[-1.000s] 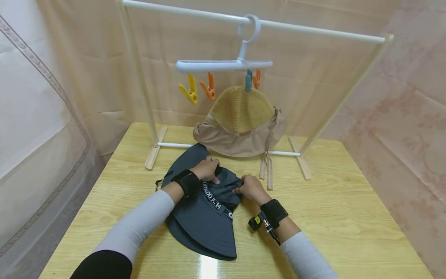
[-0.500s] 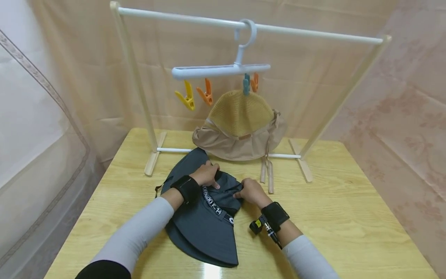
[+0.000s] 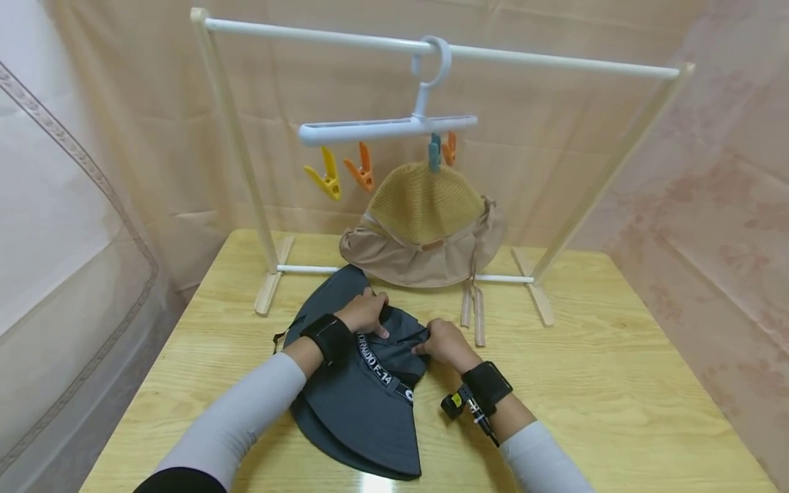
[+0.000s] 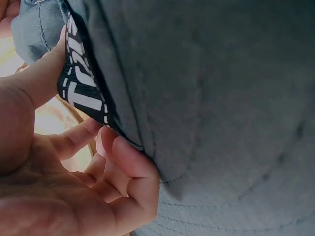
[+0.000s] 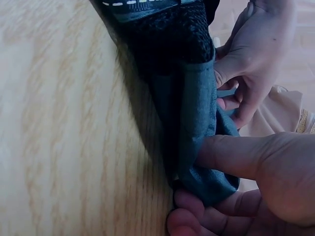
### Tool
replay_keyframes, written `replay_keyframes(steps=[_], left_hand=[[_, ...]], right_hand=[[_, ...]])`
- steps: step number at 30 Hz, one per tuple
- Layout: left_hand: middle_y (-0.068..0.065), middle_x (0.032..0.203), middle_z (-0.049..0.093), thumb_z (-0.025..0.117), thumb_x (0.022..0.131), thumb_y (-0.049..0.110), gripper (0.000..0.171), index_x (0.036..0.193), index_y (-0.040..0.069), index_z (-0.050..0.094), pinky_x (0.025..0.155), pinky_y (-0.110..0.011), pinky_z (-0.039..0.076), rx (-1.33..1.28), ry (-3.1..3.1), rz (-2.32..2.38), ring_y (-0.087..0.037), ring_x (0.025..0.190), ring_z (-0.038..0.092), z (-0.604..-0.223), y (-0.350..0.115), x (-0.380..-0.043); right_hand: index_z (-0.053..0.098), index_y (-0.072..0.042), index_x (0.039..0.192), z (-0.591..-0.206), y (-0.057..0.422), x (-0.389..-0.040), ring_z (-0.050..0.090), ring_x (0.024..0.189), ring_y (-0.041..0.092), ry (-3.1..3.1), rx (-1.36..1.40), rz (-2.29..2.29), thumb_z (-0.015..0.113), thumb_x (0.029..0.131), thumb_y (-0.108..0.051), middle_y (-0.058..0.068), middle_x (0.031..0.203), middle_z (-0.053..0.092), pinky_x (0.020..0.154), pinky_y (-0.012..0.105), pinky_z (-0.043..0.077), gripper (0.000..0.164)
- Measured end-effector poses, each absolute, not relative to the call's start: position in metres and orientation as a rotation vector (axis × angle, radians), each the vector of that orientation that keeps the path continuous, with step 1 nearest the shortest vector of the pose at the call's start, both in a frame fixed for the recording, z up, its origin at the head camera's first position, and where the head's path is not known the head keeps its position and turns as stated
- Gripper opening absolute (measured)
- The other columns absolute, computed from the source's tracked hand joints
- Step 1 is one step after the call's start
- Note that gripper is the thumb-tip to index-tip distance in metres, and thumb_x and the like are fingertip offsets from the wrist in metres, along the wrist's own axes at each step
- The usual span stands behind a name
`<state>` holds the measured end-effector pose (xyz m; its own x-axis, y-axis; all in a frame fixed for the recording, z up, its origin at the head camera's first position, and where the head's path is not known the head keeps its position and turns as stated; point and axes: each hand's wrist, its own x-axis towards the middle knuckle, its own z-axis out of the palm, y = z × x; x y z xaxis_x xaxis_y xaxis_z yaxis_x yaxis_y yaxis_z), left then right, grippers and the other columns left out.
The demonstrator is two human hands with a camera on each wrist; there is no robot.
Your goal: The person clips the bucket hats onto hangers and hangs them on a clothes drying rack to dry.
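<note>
A dark grey bucket hat [image 3: 364,404] with a black lettered band [image 3: 377,363] lies on its side on the table, its wide brim toward the person. My left hand [image 3: 365,313] grips the crown near the band; in the left wrist view its fingers [image 4: 130,162] curl at the band's edge. At the crown's right end my right hand [image 3: 448,342] pinches the cloth between thumb and fingers, also seen in the right wrist view, where black mesh [image 5: 170,37] shows by the band. Behind the hat, a straw-and-beige sun hat [image 3: 425,212] hangs from a teal clip [image 3: 434,152].
A white hanger [image 3: 388,129] hangs on the rack's top rail [image 3: 555,61]. Yellow [image 3: 327,177] and orange clips [image 3: 362,168] dangle from it at left, another orange clip [image 3: 449,148] at right. The rack's wooden feet [image 3: 535,291] stand on the wooden table [image 3: 616,383].
The head view has tilted slightly, so the rack and hats sit lower in the picture. Both hands keep their hold on the bucket hat, with little visible movement.
</note>
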<state>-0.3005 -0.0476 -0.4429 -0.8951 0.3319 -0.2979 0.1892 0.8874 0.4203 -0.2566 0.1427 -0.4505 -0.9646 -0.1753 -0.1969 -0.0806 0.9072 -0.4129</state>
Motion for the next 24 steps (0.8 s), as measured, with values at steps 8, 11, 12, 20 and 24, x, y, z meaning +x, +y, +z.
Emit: replay_keyframes(steps=[8,11,12,20,24], left_hand=[[-0.021,0.131,0.043,0.082,0.078,0.031,0.071,0.136,0.011,0.048,0.096,-0.045,0.046,0.378,2.675,0.544,-0.035,0.113,0.052,-0.4444,-0.0456,-0.3006],[-0.021,0.130,0.043,0.082,0.078,0.031,0.070,0.135,0.011,0.048,0.095,-0.045,0.046,0.398,2.668,0.540,-0.034,0.112,0.052,-0.4462,-0.0459,-0.3018],[-0.021,0.130,0.043,0.082,0.078,0.031,0.070,0.135,0.011,0.048,0.095,-0.044,0.046,0.399,2.669,0.536,-0.034,0.111,0.053,-0.4467,-0.0461,-0.3024],[-0.021,0.132,0.041,0.081,0.079,0.030,0.070,0.137,0.012,0.046,0.096,-0.045,0.046,0.356,2.666,0.535,-0.035,0.112,0.053,-0.4448,-0.0466,-0.3038],[-0.021,0.132,0.041,0.081,0.079,0.030,0.069,0.137,0.012,0.047,0.096,-0.046,0.046,0.364,2.667,0.542,-0.035,0.112,0.053,-0.4438,-0.0453,-0.3036]], right_hand=[[0.065,0.000,0.083,-0.4526,0.1447,-0.2549,0.048,0.063,0.017,2.838,-0.209,-0.588,0.085,0.075,-0.026,0.003,0.071,0.052,0.055,0.026,0.036,0.034],[0.065,0.001,0.085,-0.4541,0.1447,-0.2543,0.048,0.063,0.017,2.834,-0.201,-0.585,0.084,0.075,-0.026,0.004,0.071,0.053,0.056,0.026,0.036,0.034],[0.065,0.001,0.085,-0.4543,0.1446,-0.2543,0.048,0.063,0.018,2.833,-0.204,-0.585,0.084,0.075,-0.026,0.004,0.071,0.053,0.056,0.026,0.036,0.034],[0.064,0.000,0.085,-0.4523,0.1436,-0.2555,0.049,0.062,0.018,2.836,-0.233,-0.585,0.084,0.075,-0.026,0.004,0.071,0.053,0.055,0.026,0.036,0.034],[0.064,0.001,0.086,-0.4522,0.1462,-0.2558,0.048,0.063,0.018,2.838,-0.240,-0.587,0.084,0.075,-0.026,0.004,0.072,0.053,0.055,0.026,0.036,0.035]])
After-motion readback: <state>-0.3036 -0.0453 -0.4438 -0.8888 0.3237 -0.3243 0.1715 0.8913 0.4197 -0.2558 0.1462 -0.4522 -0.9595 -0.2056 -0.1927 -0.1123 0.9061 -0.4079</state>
